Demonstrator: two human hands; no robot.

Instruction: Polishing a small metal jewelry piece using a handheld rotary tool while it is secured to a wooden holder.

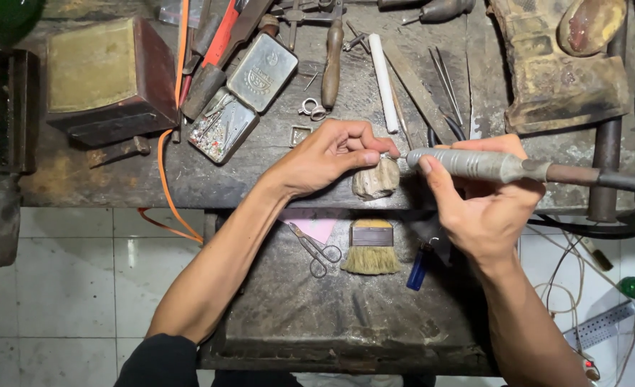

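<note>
The right hand (486,204) grips a grey ribbed rotary handpiece (468,163), its tip pointing left toward the left hand (328,154), whose fingertips pinch something too small to tell, just above a pale stone-like block (376,180) at the near edge of the dark worktop (274,154)

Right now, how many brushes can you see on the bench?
1. A flat brush with pale bristles lies on the lower tray, right of the small scissors, below both hands. Others may hide among the clutter at the top.

Open rectangular metal tin (242,92) with embossed lid, upper bench, beside a brown-green box (106,75).
</note>
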